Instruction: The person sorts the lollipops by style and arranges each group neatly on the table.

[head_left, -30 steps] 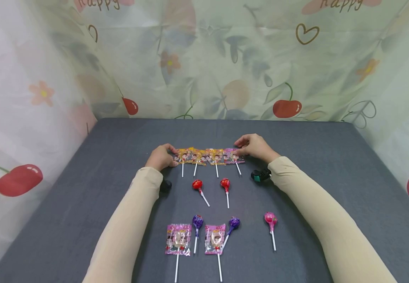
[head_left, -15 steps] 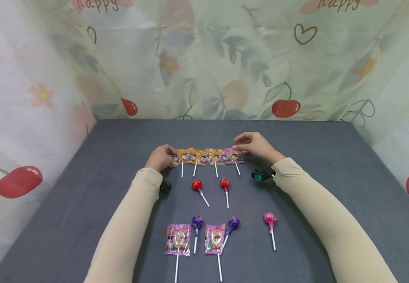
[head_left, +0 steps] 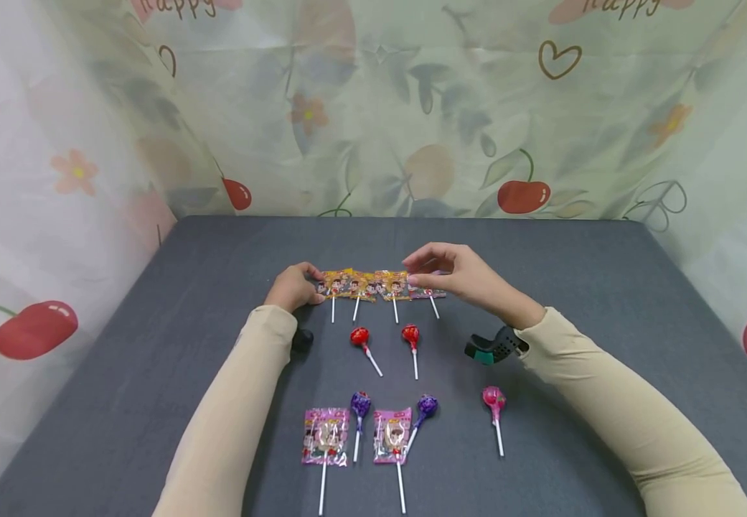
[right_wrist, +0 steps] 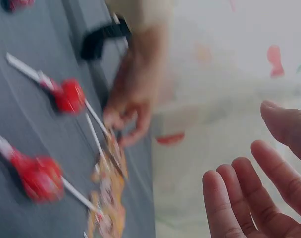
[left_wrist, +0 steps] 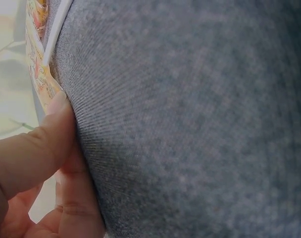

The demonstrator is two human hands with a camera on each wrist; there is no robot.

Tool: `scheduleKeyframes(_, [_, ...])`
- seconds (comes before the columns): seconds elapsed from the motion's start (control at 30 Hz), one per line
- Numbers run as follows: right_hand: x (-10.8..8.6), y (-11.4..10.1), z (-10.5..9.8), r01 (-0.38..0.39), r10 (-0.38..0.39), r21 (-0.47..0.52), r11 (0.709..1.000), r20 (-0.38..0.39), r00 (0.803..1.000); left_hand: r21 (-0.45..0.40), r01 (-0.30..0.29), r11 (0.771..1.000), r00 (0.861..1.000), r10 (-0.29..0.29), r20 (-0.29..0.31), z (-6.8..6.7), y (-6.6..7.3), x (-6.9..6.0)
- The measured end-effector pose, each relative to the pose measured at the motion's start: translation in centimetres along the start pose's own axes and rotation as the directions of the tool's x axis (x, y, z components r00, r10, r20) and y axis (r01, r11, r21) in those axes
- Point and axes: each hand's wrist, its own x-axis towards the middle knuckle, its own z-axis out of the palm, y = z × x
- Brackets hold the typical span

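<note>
A row of flat wrapped lollipops lies across the table in the head view. My left hand (head_left: 292, 287) is at its left end, thumb and finger gripping the edge of the leftmost orange-wrapped lollipop (head_left: 336, 285). The left wrist view has the thumb (left_wrist: 56, 109) on that wrapper's corner. Two more orange-wrapped lollipops (head_left: 363, 287) (head_left: 394, 285) follow, then a pink-wrapped lollipop (head_left: 431, 293) at the right end. Over this one hovers my right hand (head_left: 463, 274), partly hiding it. Its fingers are spread and hold nothing, as the right wrist view also shows.
Two red ball lollipops (head_left: 360, 337) (head_left: 410, 334) lie in mid-table. Nearer are two purple ball lollipops (head_left: 361, 405) (head_left: 428, 406), two flat pink-wrapped lollipops (head_left: 326, 436) (head_left: 392, 435) and a pink ball lollipop (head_left: 494, 398). Patterned curtains surround the grey table (head_left: 218, 248).
My right hand has let go of the pink-wrapped lollipop at the row's right end, lifted and moved left above it. My left hand and the lollipops have stayed put.
</note>
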Motion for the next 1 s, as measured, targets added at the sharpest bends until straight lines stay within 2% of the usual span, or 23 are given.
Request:
scheduleKeyframes(0.13, [-1.5, -1.0, 1.7, 0.036, -0.036, -0.003, 0.999, 0.075, 0.997, 0.002, 0.001, 1.000, 1.000, -0.001, -0.001, -0.1, 0.0, -0.1])
scheduleKeyframes(0.27, [-2.9, -1.0, 3.5, 0.033, -0.039, 0.035, 0.999, 0.189, 0.981, 0.001, -0.002, 1.000, 1.000, 0.002, -0.003, -0.1, 0.1, -0.2])
scheduleKeyframes(0.43, [-4.5, -0.5, 5.7, 0.036, -0.058, 0.072, 0.997, 0.323, 0.945, -0.001, -0.007, 1.000, 1.000, 0.007, 0.001, -0.1, 0.1, -0.3])
scheduleKeyframes(0.6, [-5.7, 0.1, 7.4, 0.024, -0.033, 0.028, 0.999, 0.423, 0.906, 0.002, -0.014, 1.000, 1.000, 0.014, 0.001, -0.1, 0.0, -0.2])
scheduleKeyframes(0.77, [-6.5, 0.7, 8.6, 0.095, -0.046, -0.081, 0.992, 0.469, 0.882, 0.003, -0.013, 1.000, 1.000, 0.013, -0.008, -0.1, 0.0, -0.2])
scheduleKeyframes(0.9, [-6.8, 1.0, 9.1, 0.177, -0.082, -0.156, 0.972, 0.480, 0.873, 0.004, -0.007, 1.000, 1.000, 0.007, -0.006, 0.0, 0.0, -0.2])
scheduleKeyframes(1.0, [-6.9, 1.1, 9.3, 0.199, -0.083, -0.193, 0.961, 0.487, 0.870, 0.002, -0.001, 1.000, 1.000, 0.001, -0.003, 0.0, 0.1, -0.3])
